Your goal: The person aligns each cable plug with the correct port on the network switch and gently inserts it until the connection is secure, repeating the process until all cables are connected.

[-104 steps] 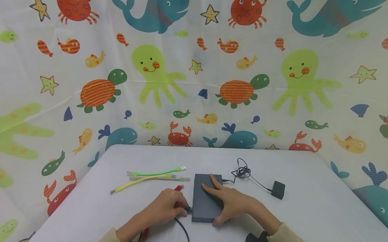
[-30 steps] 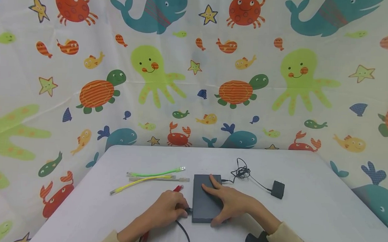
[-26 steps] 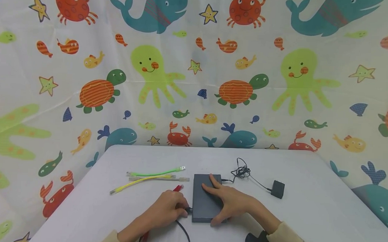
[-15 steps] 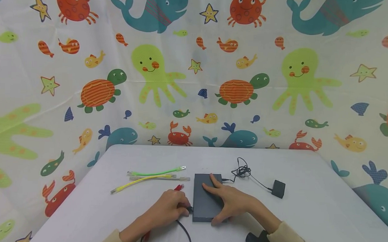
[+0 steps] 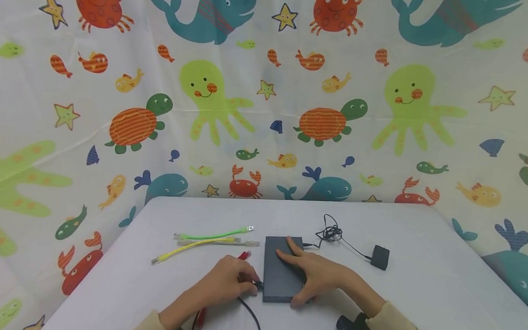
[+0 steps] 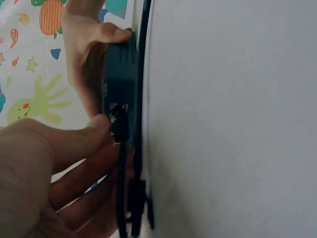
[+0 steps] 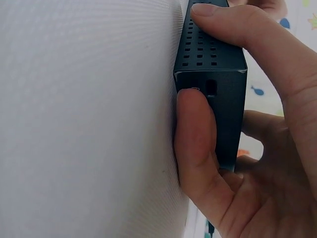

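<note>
A flat dark grey box (image 5: 279, 272) with rows of vent holes lies on the white table. My left hand (image 5: 229, 283) pinches the plug (image 6: 119, 121) of a black cable (image 5: 253, 314) at the box's left side; the wrist view shows the plug at a port there, though its depth is unclear. My right hand (image 5: 314, 276) grips the box, with two fingers stretched over the top and the thumb at the near side. In the right wrist view another finger (image 7: 195, 126) presses the right side, beside a small slot. Beneath my left hand runs a red network cable (image 5: 245, 255), mostly hidden.
Green (image 5: 218, 233), yellow (image 5: 191, 250) and grey (image 5: 248, 243) network cables lie at the left rear. A thin tangled cord (image 5: 330, 233) joins the box's far right side to a black power adapter (image 5: 379, 257). A cloth with sea animals (image 5: 266, 111) hangs behind the table (image 5: 417, 287).
</note>
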The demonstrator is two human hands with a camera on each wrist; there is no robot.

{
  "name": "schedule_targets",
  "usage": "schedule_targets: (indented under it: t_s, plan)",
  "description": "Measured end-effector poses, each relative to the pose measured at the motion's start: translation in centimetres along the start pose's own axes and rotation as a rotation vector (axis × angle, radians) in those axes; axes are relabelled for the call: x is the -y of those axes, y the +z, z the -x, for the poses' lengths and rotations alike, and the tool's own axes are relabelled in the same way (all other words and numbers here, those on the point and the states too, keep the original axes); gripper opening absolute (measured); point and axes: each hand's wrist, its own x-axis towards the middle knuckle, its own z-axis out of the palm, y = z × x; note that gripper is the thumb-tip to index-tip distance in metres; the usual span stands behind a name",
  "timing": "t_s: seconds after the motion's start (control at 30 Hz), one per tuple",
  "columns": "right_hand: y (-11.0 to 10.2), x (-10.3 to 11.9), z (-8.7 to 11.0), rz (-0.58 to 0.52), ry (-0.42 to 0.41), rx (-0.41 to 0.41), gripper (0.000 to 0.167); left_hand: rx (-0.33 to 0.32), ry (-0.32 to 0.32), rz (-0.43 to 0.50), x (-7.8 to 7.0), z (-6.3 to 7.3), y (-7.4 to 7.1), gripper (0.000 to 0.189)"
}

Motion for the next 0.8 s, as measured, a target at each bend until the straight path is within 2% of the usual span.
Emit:
schedule_targets:
  t_s: [0.1,0.2,0.27,0.33,0.43,0.67,0.8]
  plan:
    - [-0.1,0.1,0.0,0.008,-0.005,-0.004,0.108,-0.049,-0.011,-0.004,0.8,-0.1,-0.7,0.007]
    - [-0.1,0.1,0.0,0.012,-0.009,-0.005,0.108,-0.151,-0.036,-0.055,1.6,-0.1,-1.6,0.007]
    - [-0.1,0.1,0.0,0.008,-0.009,-0.003,0.108,-0.206,-0.074,-0.073,1.9,0.0,-2.2,0.007]
    - [-0.1,0.1,0.0,0.005,-0.007,0.0,0.108,-0.231,-0.117,-0.088,2.2,0.1,-2.7,0.006]
    - [-0.1,0.1,0.0,0.002,-0.005,0.002,0.108,-0.225,-0.163,-0.111,2.4,0.2,-3.0,0.009]
    - [0.0,0.0,-0.1,0.001,-0.007,0.004,0.108,-0.151,-0.249,-0.157,2.9,-0.3,-2.9,0.028]
    - [0.0,0.2,-0.3,0.011,-0.014,0.001,0.108,-0.13,-0.227,-0.163,2.6,-1.0,-3.0,0.029]
